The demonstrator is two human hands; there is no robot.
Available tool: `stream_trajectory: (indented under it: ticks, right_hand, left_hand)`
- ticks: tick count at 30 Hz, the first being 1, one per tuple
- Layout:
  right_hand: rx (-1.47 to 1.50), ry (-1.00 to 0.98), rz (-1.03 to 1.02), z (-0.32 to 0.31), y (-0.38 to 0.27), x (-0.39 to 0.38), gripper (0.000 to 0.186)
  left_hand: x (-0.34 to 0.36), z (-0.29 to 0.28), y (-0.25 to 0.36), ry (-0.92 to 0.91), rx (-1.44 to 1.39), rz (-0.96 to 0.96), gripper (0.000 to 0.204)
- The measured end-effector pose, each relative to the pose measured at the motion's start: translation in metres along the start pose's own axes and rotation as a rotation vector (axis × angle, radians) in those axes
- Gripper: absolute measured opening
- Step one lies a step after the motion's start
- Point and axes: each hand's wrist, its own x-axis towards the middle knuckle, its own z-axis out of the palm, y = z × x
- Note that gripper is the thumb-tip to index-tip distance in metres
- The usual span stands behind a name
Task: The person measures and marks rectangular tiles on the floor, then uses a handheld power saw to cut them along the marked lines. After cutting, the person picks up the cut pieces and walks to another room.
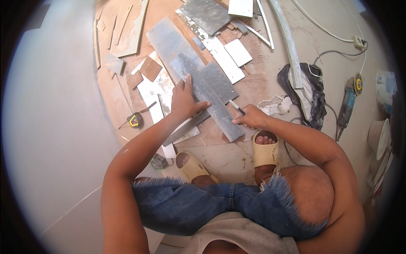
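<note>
A long grey tile strip [213,99] lies slanted over other tile pieces in the middle. My left hand [185,99] rests on the strip with its fingers stretched out and the thumb apart. In my right hand [252,117] is a marker [239,109], dark with a white end, which points up and left. The right fingertips are at the strip's right edge, near its lower end. A wider grey tile piece [218,82] lies against the strip's right side. Beyond them is a larger blue-grey tile [167,38], partly covered by the strip.
A tape measure [135,120] lies at the left on worn plywood [120,91]. Tile offcuts surround the strip. To the right are a metal bar [289,46], a dark bag [311,101], an angle grinder [349,99], cables and a bucket [385,91]. My sandalled feet are close below.
</note>
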Motion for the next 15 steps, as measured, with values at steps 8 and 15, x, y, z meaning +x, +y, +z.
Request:
stream_trajectory:
  ticks: [8, 15]
  right_hand:
    - [0.040, 0.038, 0.052, -0.002, -0.003, 0.002, 0.032]
    - [-0.129, 0.397, -0.365, -0.032, -0.086, 0.005, 0.024]
  left_hand:
    - [0.002, 0.006, -0.001, 0.004, 0.075, -0.005, 0.129]
    - [-0.002, 0.006, -0.003, 0.028, 0.114, 0.012, 0.127]
